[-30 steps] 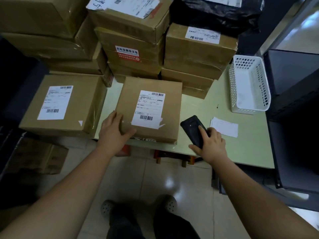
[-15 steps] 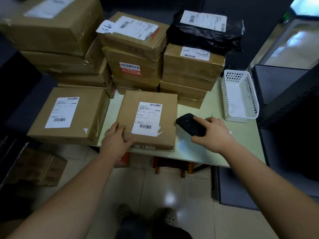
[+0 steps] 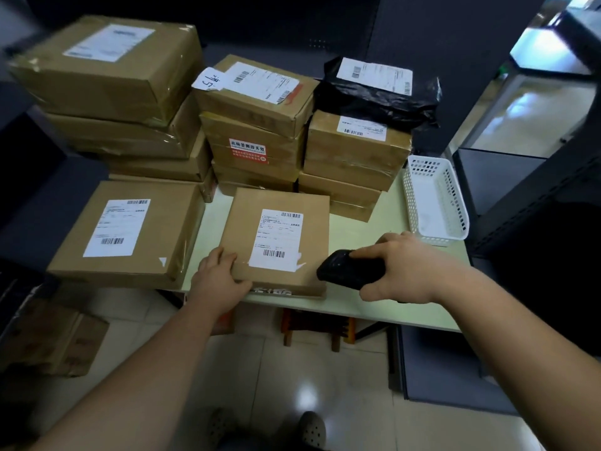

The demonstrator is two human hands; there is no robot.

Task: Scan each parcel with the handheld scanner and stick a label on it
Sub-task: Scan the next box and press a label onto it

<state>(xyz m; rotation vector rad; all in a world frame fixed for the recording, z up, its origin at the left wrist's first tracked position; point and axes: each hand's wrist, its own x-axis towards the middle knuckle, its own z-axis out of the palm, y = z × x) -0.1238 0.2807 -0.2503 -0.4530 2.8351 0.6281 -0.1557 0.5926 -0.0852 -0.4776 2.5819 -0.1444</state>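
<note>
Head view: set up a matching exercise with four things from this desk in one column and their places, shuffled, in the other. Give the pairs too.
Things:
1. scanner
2. basket
3. black bag
4. middle parcel

Places:
A. on top of the right stack
B. at the right end of the table
C. held in the right hand
D. gripped at its near corner by the left hand

Pairs: 1-C, 2-B, 3-A, 4-D

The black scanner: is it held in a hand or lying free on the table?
Held. The right hand grips the scanner, fingers over it and thumb under it, beside the flat parcel.
</note>
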